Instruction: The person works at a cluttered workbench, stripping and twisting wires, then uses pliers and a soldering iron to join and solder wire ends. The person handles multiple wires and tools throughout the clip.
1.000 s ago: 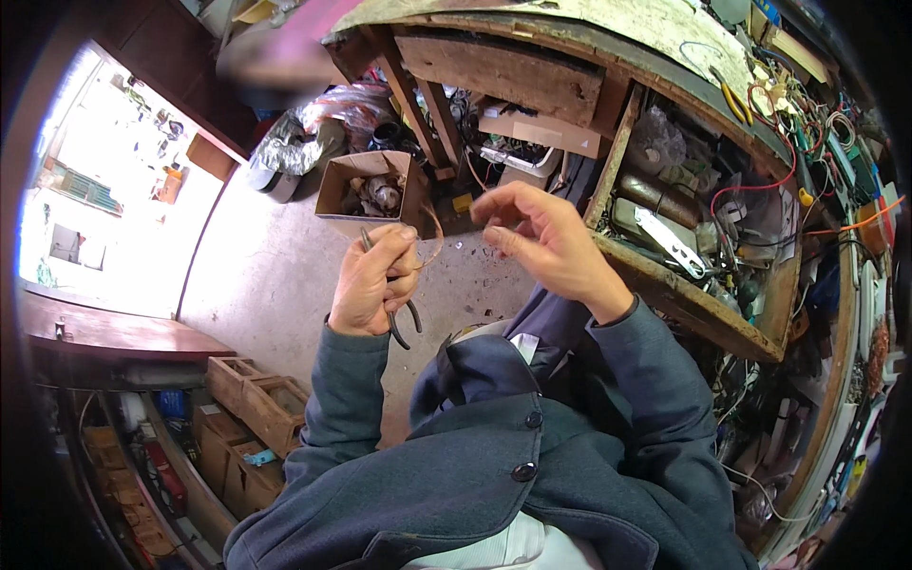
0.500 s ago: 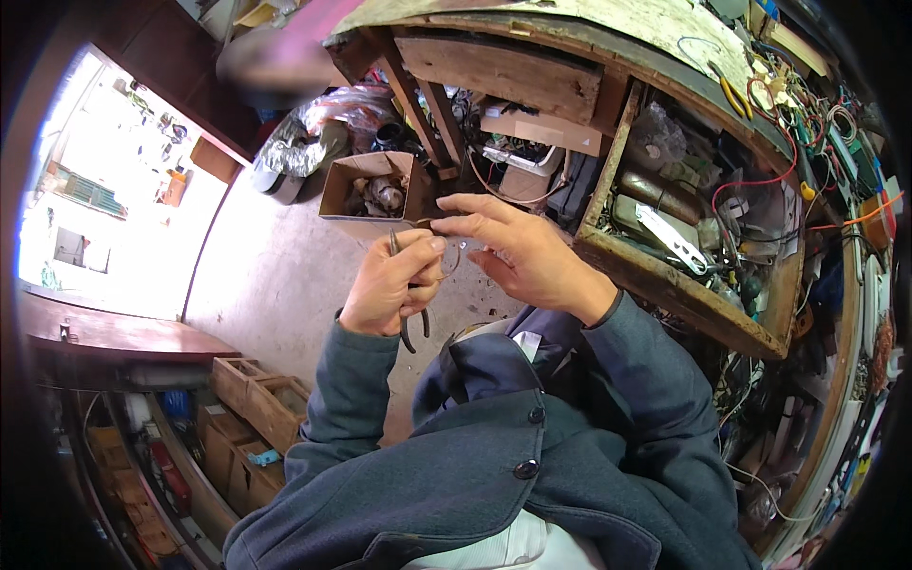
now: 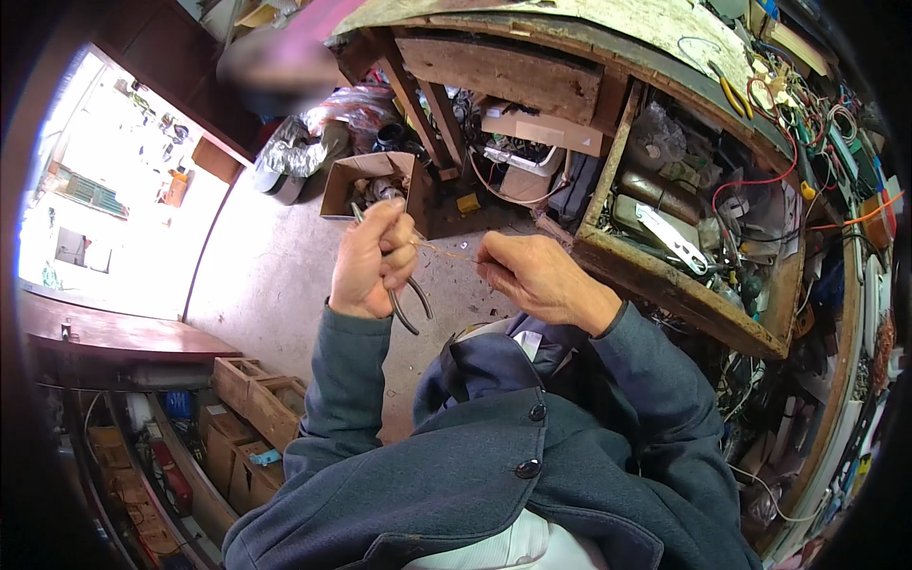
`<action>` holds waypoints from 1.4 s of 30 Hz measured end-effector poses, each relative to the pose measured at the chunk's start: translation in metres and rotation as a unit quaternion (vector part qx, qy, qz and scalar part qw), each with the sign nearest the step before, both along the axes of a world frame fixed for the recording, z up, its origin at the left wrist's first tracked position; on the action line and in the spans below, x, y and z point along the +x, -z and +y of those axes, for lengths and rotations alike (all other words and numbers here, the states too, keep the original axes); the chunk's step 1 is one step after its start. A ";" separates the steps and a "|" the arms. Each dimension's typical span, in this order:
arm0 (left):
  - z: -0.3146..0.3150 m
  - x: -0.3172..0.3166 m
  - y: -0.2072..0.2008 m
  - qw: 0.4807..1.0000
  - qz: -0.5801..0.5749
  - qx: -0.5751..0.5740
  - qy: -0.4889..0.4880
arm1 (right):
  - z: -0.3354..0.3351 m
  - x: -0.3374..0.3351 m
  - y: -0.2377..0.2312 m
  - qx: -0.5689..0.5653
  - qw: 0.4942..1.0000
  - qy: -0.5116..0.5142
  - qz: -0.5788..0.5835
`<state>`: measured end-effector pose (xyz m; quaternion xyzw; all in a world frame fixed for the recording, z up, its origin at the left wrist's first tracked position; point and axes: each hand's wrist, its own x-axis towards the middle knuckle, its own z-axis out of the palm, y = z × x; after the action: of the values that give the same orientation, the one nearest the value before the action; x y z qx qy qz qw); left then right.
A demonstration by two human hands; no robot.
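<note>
My left hand [image 3: 372,258] is closed in a fist around dark-handled pliers [image 3: 400,313]. The handles poke out below the fist and a narrow tip shows above it. A thin copper-coloured wire [image 3: 445,251] runs from the left fingers across a short gap to my right hand [image 3: 548,277]. There the fingers are drawn together, pinching the wire's other end. Both hands are held in the air over the floor, in front of my jacket. The exact grip of the left fingers on the wire is partly hidden.
An open cardboard box [image 3: 334,195] with scrap parts stands beyond my left hand. To the right, a cluttered wooden drawer [image 3: 679,293] juts from the workbench [image 3: 494,21], where yellow-handled pliers [image 3: 732,99] lie by tangled wires. Wooden compartments [image 3: 275,408] sit lower left.
The hands have moved apart, stretching the wire between them. My left hand shifted left and turned with the pliers; my right hand moved right and down, its spread fingers closing into a pinch.
</note>
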<state>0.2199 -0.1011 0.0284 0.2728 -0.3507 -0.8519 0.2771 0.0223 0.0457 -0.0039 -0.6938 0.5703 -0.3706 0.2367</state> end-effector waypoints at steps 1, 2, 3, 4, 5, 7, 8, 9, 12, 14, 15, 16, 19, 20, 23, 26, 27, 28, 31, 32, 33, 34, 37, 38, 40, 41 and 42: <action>-0.005 0.000 0.000 1.000 0.000 0.011 -0.025 | 0.001 0.002 0.008 -0.026 0.999 0.013 -0.024; -0.010 -0.001 0.002 0.999 0.001 0.011 -0.038 | 0.002 0.004 0.012 -0.022 0.998 0.012 -0.054; -0.014 -0.002 0.006 0.999 0.001 0.011 -0.051 | 0.003 0.005 0.015 -0.019 0.996 0.011 -0.085; -0.017 -0.003 0.008 0.998 0.001 0.012 -0.065 | 0.003 0.007 0.017 -0.015 0.993 0.010 -0.115; -0.017 -0.006 0.009 0.997 -0.009 0.006 -0.073 | 0.004 0.008 0.017 0.000 0.990 0.019 -0.139; -0.020 -0.008 0.014 0.996 -0.007 0.004 -0.088 | 0.006 0.010 0.016 0.028 0.981 0.038 -0.188; -0.022 -0.009 0.017 0.995 -0.006 0.004 -0.095 | 0.006 0.011 0.019 0.056 0.975 0.040 -0.214; -0.024 -0.011 0.019 0.995 -0.007 -0.004 -0.098 | 0.006 0.012 0.023 0.083 0.967 0.041 -0.239; -0.029 -0.017 0.020 0.995 -0.018 -0.006 -0.095 | 0.007 0.016 0.027 0.095 0.959 0.037 -0.266; -0.030 -0.021 0.020 0.995 -0.015 0.001 -0.100 | 0.008 0.018 0.028 0.089 0.950 0.041 -0.297; -0.030 -0.023 0.020 0.994 -0.016 0.008 -0.106 | 0.008 0.018 0.029 0.090 0.940 0.048 -0.324; -0.030 -0.024 0.021 0.994 -0.017 0.015 -0.111 | 0.009 0.019 0.030 0.091 0.930 0.055 -0.352; -0.034 -0.025 0.025 0.995 -0.006 0.035 -0.096 | 0.012 0.024 0.037 0.092 0.905 0.036 -0.415; -0.035 -0.027 0.024 0.995 -0.004 0.041 -0.091 | 0.013 0.025 0.038 0.098 0.897 0.034 -0.430; -0.034 -0.029 0.022 0.996 -0.006 0.042 -0.080 | 0.018 0.030 0.039 0.109 0.874 0.029 -0.473; -0.032 -0.030 0.020 0.996 -0.008 0.034 -0.084 | 0.023 0.028 0.036 0.101 0.864 0.031 -0.491; -0.032 -0.030 0.020 0.996 -0.009 0.030 -0.088 | 0.023 0.026 0.034 0.099 0.866 0.031 -0.489; -0.032 -0.030 0.020 0.995 -0.016 0.007 -0.101 | 0.023 0.024 0.034 0.096 0.868 0.031 -0.486; -0.031 -0.031 0.017 0.988 -0.046 -0.077 -0.126 | 0.021 0.022 0.035 0.082 0.868 0.026 -0.489; -0.028 -0.029 0.013 0.984 -0.062 -0.115 -0.125 | 0.022 0.020 0.032 0.082 0.870 0.035 -0.485; -0.025 -0.028 0.008 0.978 -0.077 -0.153 -0.122 | 0.023 0.019 0.026 0.082 0.871 0.045 -0.482; -0.023 -0.028 0.005 0.972 -0.111 -0.180 -0.098 | 0.023 0.017 0.023 0.082 0.872 0.055 -0.479; -0.017 -0.025 0.001 0.938 -0.197 -0.283 -0.018 | 0.022 0.009 0.018 0.036 0.892 0.088 -0.442; -0.016 -0.024 0.004 0.928 -0.210 -0.308 -0.003 | 0.023 0.007 0.015 0.032 0.903 0.101 -0.416; -0.012 -0.026 0.012 0.904 -0.235 -0.356 0.027 | 0.024 0.005 0.013 0.031 0.904 0.125 -0.409; -0.007 -0.026 0.013 0.896 -0.236 -0.374 0.041 | 0.025 0.004 0.011 0.033 0.903 0.133 -0.407; -0.003 -0.028 0.013 0.889 -0.239 -0.387 0.050 | 0.026 0.004 0.010 0.036 0.902 0.140 -0.406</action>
<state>0.1922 -0.1039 0.0154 0.3214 -0.7217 -0.5700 0.2257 0.0264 0.0713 -0.0135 -0.3870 0.5293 -0.6285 0.4184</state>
